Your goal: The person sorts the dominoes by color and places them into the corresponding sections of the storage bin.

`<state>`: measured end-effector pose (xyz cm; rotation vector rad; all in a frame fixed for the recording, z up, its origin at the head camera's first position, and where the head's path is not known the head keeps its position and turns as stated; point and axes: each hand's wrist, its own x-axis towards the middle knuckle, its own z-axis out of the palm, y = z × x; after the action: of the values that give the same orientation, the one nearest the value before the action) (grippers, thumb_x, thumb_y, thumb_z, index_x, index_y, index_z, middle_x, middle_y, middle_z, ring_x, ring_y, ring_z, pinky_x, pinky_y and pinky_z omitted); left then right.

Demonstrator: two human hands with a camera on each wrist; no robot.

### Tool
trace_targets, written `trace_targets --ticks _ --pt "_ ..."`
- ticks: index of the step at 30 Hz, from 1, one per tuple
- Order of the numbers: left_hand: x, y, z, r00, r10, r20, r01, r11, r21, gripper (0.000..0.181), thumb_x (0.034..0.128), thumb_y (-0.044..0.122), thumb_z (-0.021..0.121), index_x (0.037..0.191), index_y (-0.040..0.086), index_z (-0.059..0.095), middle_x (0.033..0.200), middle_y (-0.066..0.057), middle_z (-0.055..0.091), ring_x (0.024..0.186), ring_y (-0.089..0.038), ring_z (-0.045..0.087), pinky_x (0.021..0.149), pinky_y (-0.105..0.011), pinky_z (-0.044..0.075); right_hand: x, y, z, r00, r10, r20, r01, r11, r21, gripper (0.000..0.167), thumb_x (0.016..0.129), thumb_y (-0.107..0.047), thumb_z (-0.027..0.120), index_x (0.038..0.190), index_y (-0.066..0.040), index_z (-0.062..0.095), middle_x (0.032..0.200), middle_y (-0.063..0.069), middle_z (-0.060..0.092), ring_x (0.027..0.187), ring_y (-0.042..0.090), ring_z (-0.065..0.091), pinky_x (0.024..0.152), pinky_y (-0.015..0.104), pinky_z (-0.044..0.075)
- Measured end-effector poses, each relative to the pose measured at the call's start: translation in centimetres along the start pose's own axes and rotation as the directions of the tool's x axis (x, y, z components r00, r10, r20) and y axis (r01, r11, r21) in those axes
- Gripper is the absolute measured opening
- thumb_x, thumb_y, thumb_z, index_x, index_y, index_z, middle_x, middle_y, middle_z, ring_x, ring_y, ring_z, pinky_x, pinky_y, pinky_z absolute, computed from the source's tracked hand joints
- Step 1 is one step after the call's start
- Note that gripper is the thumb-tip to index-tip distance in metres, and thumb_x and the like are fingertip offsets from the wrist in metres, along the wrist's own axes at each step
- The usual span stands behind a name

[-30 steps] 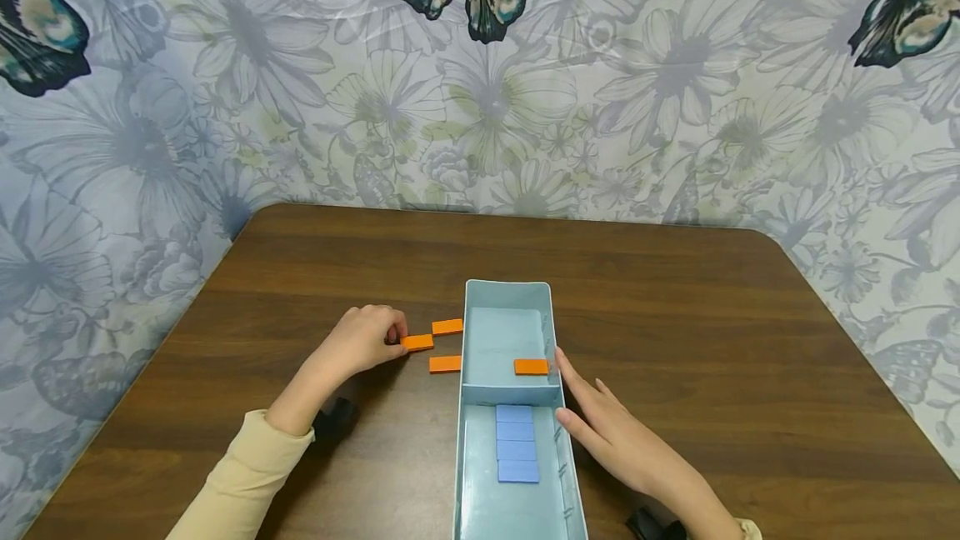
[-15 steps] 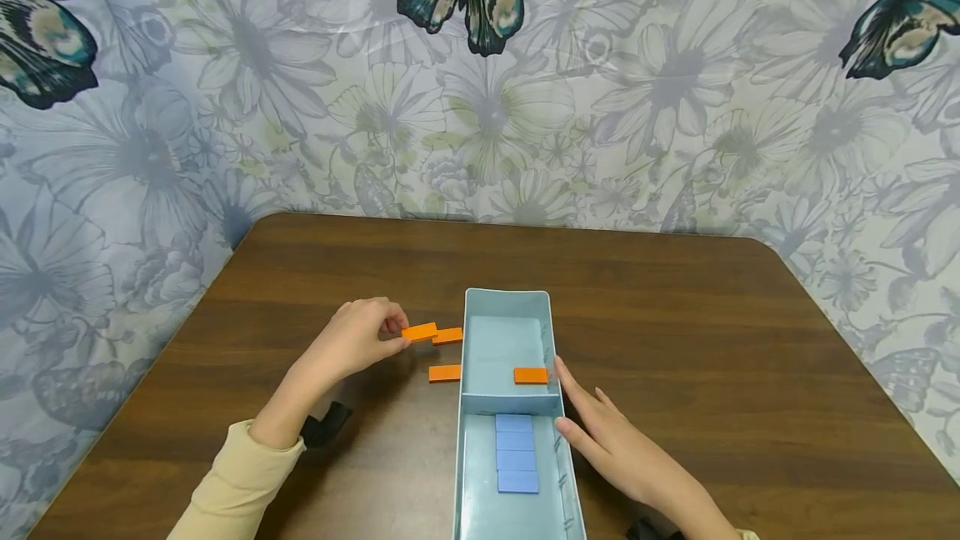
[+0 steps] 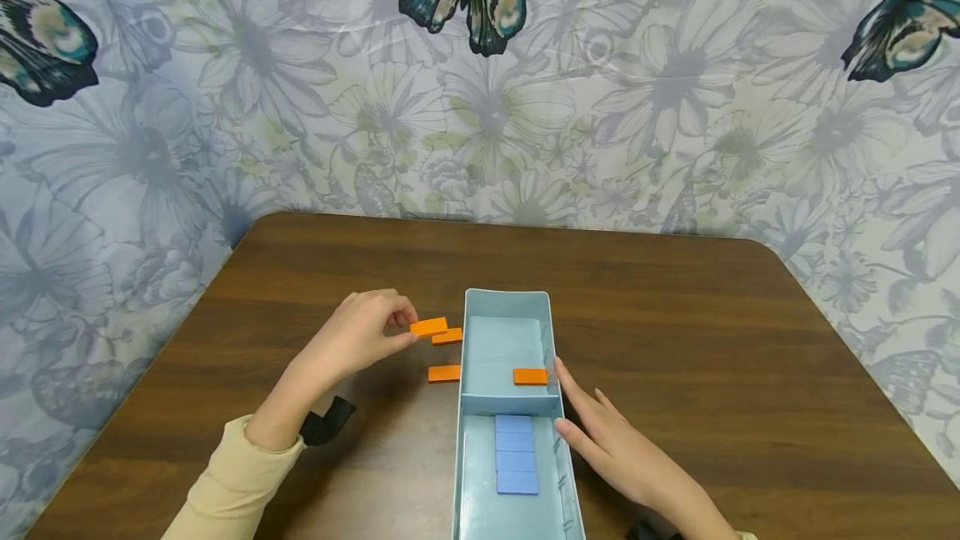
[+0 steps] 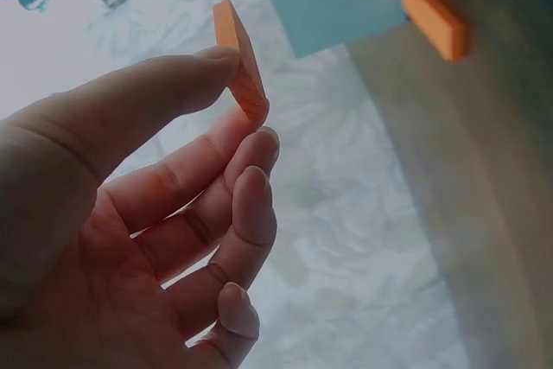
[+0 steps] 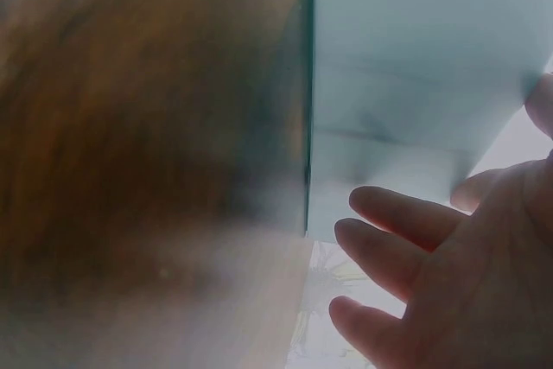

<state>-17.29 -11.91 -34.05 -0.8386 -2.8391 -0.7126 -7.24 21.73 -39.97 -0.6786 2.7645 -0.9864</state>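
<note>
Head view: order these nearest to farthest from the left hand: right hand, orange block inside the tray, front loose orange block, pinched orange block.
1. Pinched orange block: held by the left hand.
2. Front loose orange block: just outside the tray's left wall.
3. Orange block inside the tray: far compartment, right side.
4. Right hand: along the tray's right wall.

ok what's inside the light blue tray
In the tray: one orange block in the far compartment, a line of blue blocks in the near one. The floor beneath them is covered; the near end is out of frame.
</note>
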Motion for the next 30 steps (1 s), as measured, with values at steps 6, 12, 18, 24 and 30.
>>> trace_targets --ticks 6,12,18,24,30 --pt "1.2 1.6 -0.7 0.999 0.053 -0.012 -0.053 0.998 0.03 0.015 0.0748 0.015 0.078 0.084 0.011 0.067 0.078 0.006 0.057 0.073 -0.013 0.055 0.068 -0.03 0.045 0.0 0.0 -0.1 1.0 -0.006 -0.004 0.006 1.0 0.001 0.065 0.1 -0.032 0.044 0.151 -0.022 0.005 0.153 -0.007 0.011 0.135 0.02 0.022 0.104 0.057 0.009" --pt "2.8 3.8 -0.2 0.991 0.13 0.009 -0.131 0.989 0.062 0.015 0.0757 0.017 0.078 0.084 0.011 0.067 0.078 0.005 0.057 0.074 -0.012 0.054 0.072 -0.034 0.041 0.0 0.0 -0.1 1.0 -0.004 -0.005 0.004 1.0 -0.001 0.065 0.1 -0.032 0.044 0.151 -0.02 0.006 0.153 -0.006 0.012 0.135 0.019 0.022 0.104 0.057 0.01" --pt "4.0 5.6 1.5 0.978 0.199 0.058 -0.202 0.977 0.062 0.013 0.0773 0.019 0.077 0.084 0.013 0.067 0.078 0.003 0.058 0.072 -0.011 0.053 0.073 -0.035 0.04 -0.1 0.0 0.2 1.0 0.023 0.016 -0.023 1.0 0.012 0.064 0.1 -0.035 0.042 0.151 -0.021 0.007 0.152 -0.007 0.013 0.135 0.023 0.021 0.104 0.058 0.009" --pt "4.7 6.2 3.3 0.976 0.184 0.12 -0.192 0.98 0.055 0.012 0.079 0.021 0.076 0.084 0.014 0.067 0.078 0.003 0.061 0.075 -0.012 0.054 0.073 -0.036 0.04 0.0 0.1 0.2 1.0 0.017 0.015 -0.017 1.0 0.018 0.064 0.1 -0.033 0.043 0.151 -0.02 0.007 0.152 -0.006 0.014 0.135 0.02 0.023 0.104 0.058 0.009" --pt "5.7 6.4 5.1 0.967 0.206 0.151 -0.221 0.971 0.094 0.012 0.0789 0.022 0.075 0.082 0.014 0.067 0.074 0.004 0.058 0.07 -0.011 0.052 0.069 -0.033 0.038 0.1 0.1 0.1 1.0 0.011 0.001 -0.011 1.0 0.012 0.064 0.1 -0.031 0.044 0.151 -0.019 0.008 0.152 -0.005 0.015 0.134 0.019 0.024 0.104 0.058 0.01"
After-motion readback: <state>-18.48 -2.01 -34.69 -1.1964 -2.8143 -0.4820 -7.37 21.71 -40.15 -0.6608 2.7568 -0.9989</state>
